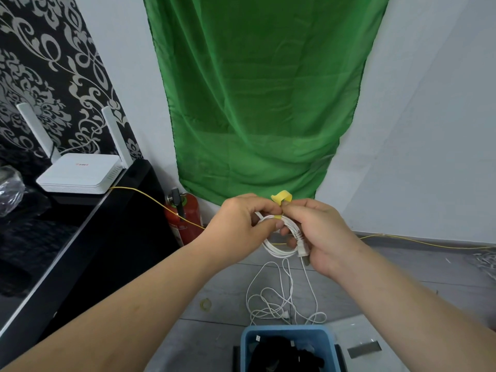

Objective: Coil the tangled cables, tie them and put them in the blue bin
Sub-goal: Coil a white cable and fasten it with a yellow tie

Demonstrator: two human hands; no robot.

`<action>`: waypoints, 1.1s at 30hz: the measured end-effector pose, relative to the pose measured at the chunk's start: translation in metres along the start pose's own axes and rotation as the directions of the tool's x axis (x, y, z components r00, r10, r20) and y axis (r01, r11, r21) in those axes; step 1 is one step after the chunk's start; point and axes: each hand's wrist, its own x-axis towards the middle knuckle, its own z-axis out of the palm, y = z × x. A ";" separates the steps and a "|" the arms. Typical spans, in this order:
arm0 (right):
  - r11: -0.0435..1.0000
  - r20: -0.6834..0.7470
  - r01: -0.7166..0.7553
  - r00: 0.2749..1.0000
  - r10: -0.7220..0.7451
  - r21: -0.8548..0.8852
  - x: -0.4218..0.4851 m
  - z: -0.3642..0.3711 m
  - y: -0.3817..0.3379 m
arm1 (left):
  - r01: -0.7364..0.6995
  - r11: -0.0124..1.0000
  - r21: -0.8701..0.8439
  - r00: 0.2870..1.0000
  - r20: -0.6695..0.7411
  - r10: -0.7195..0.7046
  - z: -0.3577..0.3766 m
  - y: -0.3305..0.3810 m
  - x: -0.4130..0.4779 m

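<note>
where the floor lies nearest: square blue plastic bin [287, 334], dark contents, straight below the grips. beyond it, loose tangled white cable [285, 299] on grey floor. above, small coiled white cable [277, 249]: left grip [241, 221] pinching its top, right grip [319, 232] curled round its plug side. farthest, yellow strap tie [281, 197] on the coil's top, tail upright between both, nearer the right.

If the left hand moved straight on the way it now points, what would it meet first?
Probably the right hand, facing it across the coiled white cable that both hands hold; depth is unclear.
</note>
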 end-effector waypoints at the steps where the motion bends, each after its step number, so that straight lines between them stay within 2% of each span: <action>1: 1.000 0.002 0.000 1.000 0.000 0.003 0.000 -0.001 0.001 | -0.001 1.000 0.020 0.999 0.035 0.000 -0.002 0.001 0.000; 4: 1.000 -0.005 0.007 1.000 -0.007 0.008 0.002 -0.002 0.001 | -0.020 0.999 0.036 0.996 0.087 0.017 -0.004 0.003 0.000; 8: 0.997 0.007 0.060 0.998 -0.060 -0.042 -0.001 -0.001 0.003 | 0.068 0.997 -0.038 0.998 -0.005 -0.068 -0.002 0.004 -0.002; 12: 0.964 0.027 0.218 0.976 -0.217 -0.150 -0.004 0.002 0.004 | 0.168 0.968 -0.188 0.980 -0.076 -0.185 -0.005 0.010 -0.002; 16: 0.880 0.101 0.378 0.926 -0.365 -0.288 -0.005 -0.002 -0.001 | 0.231 0.893 -0.386 0.959 -0.062 -0.275 -0.015 0.019 -0.004; 21: 0.882 0.214 0.341 0.935 -0.282 -0.326 -0.009 -0.004 -0.005 | 0.275 0.824 -0.496 0.934 -0.066 -0.352 -0.017 0.013 -0.004; 27: 0.977 0.251 0.177 0.957 -0.143 -0.121 -0.007 -0.004 -0.001 | 0.299 0.746 -0.595 0.912 -0.051 -0.407 -0.017 0.013 -0.007; 30: 0.985 0.270 0.165 0.952 -0.147 -0.047 -0.005 -0.007 0.000 | 0.305 0.754 -0.582 0.907 -0.064 -0.416 -0.017 0.013 -0.006; 33: 0.973 0.262 0.205 0.950 -0.171 -0.109 -0.004 -0.011 -0.002 | 0.315 0.745 -0.588 0.910 -0.035 -0.413 -0.017 0.013 -0.006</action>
